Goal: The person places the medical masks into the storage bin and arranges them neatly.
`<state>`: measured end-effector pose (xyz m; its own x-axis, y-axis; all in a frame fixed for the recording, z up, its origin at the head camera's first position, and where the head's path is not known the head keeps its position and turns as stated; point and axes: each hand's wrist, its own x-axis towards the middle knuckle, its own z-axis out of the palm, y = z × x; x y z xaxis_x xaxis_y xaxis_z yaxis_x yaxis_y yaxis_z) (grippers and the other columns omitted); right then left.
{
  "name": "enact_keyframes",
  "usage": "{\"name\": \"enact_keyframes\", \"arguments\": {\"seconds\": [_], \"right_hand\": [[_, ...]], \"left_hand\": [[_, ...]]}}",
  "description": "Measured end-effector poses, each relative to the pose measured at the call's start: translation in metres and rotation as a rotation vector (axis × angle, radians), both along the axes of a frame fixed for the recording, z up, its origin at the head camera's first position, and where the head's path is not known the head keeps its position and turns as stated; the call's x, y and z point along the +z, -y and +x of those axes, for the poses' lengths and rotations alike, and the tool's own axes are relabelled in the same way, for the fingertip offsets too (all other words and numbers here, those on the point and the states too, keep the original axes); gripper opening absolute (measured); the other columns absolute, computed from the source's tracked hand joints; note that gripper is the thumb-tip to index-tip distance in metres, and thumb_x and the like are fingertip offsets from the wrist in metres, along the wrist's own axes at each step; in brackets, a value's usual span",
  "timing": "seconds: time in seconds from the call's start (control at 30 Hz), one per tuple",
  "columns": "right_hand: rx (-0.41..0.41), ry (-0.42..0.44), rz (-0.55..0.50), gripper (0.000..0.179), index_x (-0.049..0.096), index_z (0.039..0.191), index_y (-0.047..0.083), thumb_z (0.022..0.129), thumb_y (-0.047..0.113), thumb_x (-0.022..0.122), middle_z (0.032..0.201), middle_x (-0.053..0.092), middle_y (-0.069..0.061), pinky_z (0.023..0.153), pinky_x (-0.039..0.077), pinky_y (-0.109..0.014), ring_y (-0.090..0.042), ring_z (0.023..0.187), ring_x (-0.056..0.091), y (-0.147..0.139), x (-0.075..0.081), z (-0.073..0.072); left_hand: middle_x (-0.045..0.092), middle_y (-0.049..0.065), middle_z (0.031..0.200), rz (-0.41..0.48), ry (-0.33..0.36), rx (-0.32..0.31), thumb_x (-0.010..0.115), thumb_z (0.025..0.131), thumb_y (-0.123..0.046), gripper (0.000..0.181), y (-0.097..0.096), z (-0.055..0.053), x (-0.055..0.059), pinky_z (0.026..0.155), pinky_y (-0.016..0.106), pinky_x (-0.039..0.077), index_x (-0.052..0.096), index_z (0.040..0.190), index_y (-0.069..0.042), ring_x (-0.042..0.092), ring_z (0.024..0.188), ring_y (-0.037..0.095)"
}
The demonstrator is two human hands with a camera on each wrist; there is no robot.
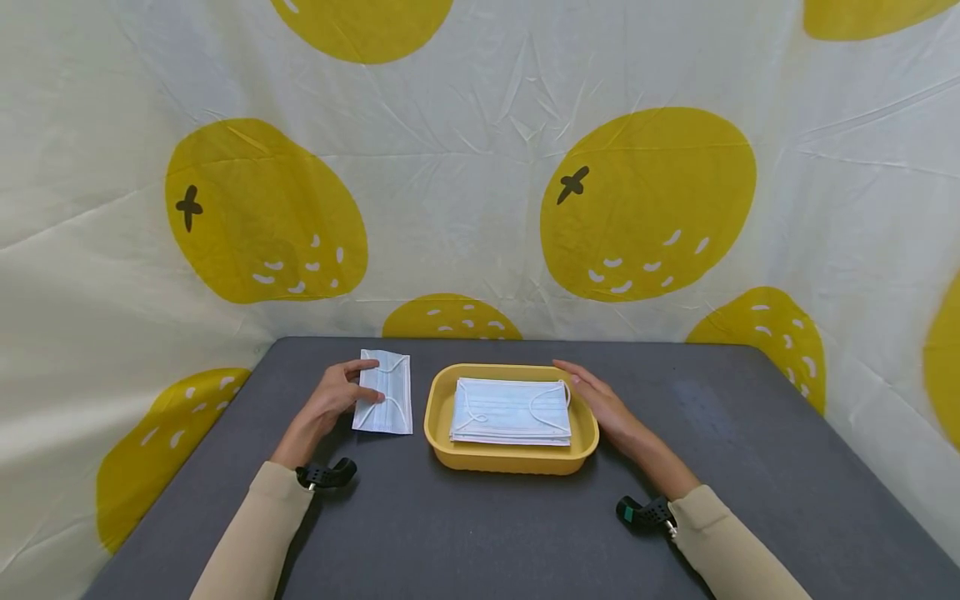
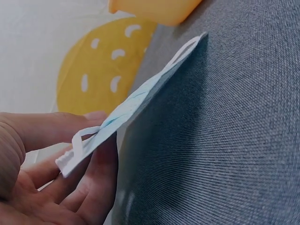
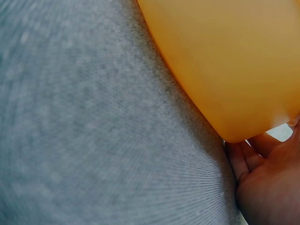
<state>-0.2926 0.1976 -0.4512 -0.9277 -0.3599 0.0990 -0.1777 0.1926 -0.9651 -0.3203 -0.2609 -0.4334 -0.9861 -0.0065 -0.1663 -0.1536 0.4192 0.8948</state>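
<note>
A pale blue pleated face mask (image 1: 384,408) with white ear loops is pinched at its left side by my left hand (image 1: 336,396). In the left wrist view the thumb lies over the mask (image 2: 126,110) and the fingers are beneath it, with the mask tilted above the dark cloth. To the right stands a yellow tray (image 1: 504,460) holding a small stack of similar masks (image 1: 510,410), loops on top. My right hand (image 1: 607,408) rests against the tray's right end, fingers extended along its far right corner. In the right wrist view the fingers touch the tray wall (image 3: 234,70).
A dark grey cloth-covered table (image 1: 480,533) lies under everything. Behind it hangs a white curtain (image 1: 457,208) with large yellow fruit prints, reaching the table's back edge. Both wrists wear black straps (image 1: 326,475) below beige sleeves.
</note>
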Motion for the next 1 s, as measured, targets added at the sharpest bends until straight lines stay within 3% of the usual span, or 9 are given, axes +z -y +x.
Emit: {"name": "enact_keyframes", "arguments": {"seconds": [0.17,0.37,0.7,1.0], "right_hand": [[-0.004,-0.002,0.008,0.052,0.032,0.162,0.008,0.115,0.031,0.03,0.165,0.036,-0.02,0.113,0.041,-0.027,-0.038,0.15,0.036,0.0,0.0,0.001],[-0.01,-0.004,0.016,0.053,0.032,0.162,0.009,0.115,0.032,0.03,0.165,0.036,-0.02,0.119,0.038,-0.04,-0.038,0.15,0.036,0.0,0.0,0.002],[-0.016,0.007,0.022,0.052,0.033,0.162,0.011,0.115,0.033,0.03,0.165,0.037,-0.017,0.106,0.042,-0.017,-0.035,0.15,0.037,0.0,-0.001,0.002],[-0.01,0.008,0.009,0.051,0.035,0.162,0.013,0.115,0.032,0.031,0.165,0.038,-0.016,0.105,0.043,-0.015,-0.035,0.15,0.037,0.0,-0.002,0.001]], "left_hand": [[0.043,0.019,0.16,0.002,-0.014,0.008,0.083,0.08,-0.006,0.076,-0.001,-0.001,0.002,0.111,0.054,0.045,0.054,0.15,-0.013,0.048,0.127,0.032],[0.043,0.02,0.16,-0.001,-0.026,0.017,0.082,0.08,-0.006,0.076,-0.003,0.0,0.007,0.116,0.056,0.04,0.054,0.151,-0.012,0.046,0.129,0.034],[0.037,0.017,0.165,-0.008,-0.058,-0.002,0.081,0.083,-0.008,0.073,-0.008,0.006,0.02,0.122,0.062,0.032,0.054,0.151,-0.015,0.038,0.14,0.035],[0.034,0.016,0.167,0.008,-0.129,-0.04,0.08,0.083,-0.008,0.073,-0.013,0.012,0.031,0.123,0.063,0.028,0.054,0.151,-0.015,0.031,0.151,0.037]]}}
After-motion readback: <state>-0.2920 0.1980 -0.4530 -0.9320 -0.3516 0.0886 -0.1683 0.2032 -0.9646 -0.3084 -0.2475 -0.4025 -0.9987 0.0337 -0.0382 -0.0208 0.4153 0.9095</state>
